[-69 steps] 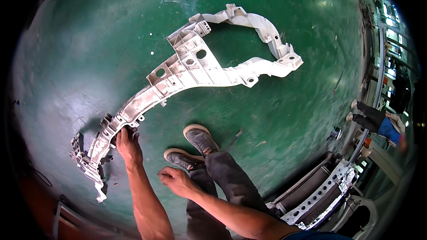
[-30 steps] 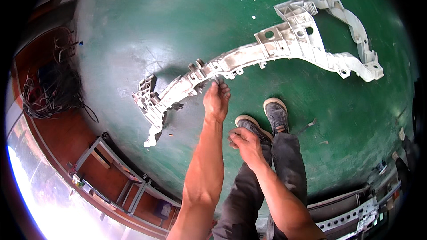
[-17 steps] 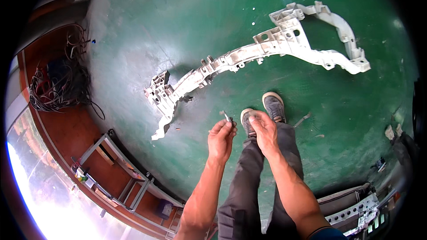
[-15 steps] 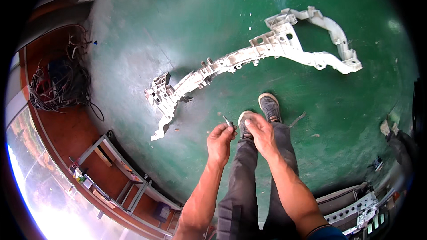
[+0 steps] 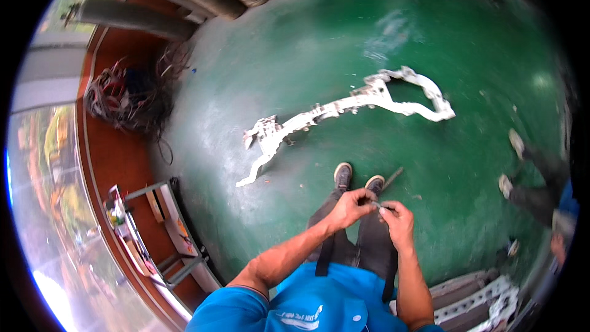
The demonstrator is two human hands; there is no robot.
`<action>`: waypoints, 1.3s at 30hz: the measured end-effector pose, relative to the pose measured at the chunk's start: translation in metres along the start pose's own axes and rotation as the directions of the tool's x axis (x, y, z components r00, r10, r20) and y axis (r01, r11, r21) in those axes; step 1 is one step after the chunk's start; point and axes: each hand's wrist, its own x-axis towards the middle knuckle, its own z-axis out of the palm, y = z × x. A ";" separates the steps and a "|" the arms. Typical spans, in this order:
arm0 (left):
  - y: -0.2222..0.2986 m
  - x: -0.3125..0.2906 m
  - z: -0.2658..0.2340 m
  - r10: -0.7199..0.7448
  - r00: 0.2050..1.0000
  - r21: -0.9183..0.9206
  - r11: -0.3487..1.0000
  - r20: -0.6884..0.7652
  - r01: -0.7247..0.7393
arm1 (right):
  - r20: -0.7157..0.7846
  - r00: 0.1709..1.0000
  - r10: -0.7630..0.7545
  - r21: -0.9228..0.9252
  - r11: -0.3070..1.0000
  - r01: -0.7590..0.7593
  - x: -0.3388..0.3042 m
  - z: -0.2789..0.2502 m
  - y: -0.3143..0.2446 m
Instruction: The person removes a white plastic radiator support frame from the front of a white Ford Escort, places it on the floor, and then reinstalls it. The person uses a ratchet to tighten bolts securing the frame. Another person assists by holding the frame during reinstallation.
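Observation:
My left hand [image 5: 351, 207] and my right hand [image 5: 399, 222] meet in front of my legs, fingers closed in a pinch. Between their fingertips is a small slim grey metal piece [image 5: 376, 205]; it is too small and too covered to tell its exact kind. Both hands appear to grip it. Beyond my shoes lies a long, curved, whitish metal frame [image 5: 332, 109] with brackets along it and a loop at its right end. It rests on the green floor, apart from my hands.
A heap of tangled cables [image 5: 123, 98] lies at the left by the orange wall base. Large cylinders [image 5: 132, 18] are at the far left. A shelf cart [image 5: 166, 227] stands at the lower left. Another person's legs [image 5: 541, 193] show at the right. Metal parts [image 5: 479, 301] lie at the lower right.
My hands, apart before with the metal piece in the left, have come together on it. The view has shifted back, so my blue shirt and more of the room show.

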 end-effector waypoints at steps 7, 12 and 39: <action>0.110 -0.057 0.151 0.312 0.884 -0.100 0.950 0.348 -0.296 | -0.155 0.964 -0.217 0.639 0.722 0.265 -0.136 -0.080 -0.062; 0.124 -0.090 0.283 0.408 0.717 0.096 0.830 0.565 -0.549 | -0.296 0.857 -0.422 0.688 0.528 0.498 -0.224 -0.169 -0.039; -0.061 -0.102 0.893 -0.344 0.232 0.407 0.847 0.910 -0.341 | -0.928 0.280 0.245 0.370 0.694 0.618 -0.550 -0.535 0.216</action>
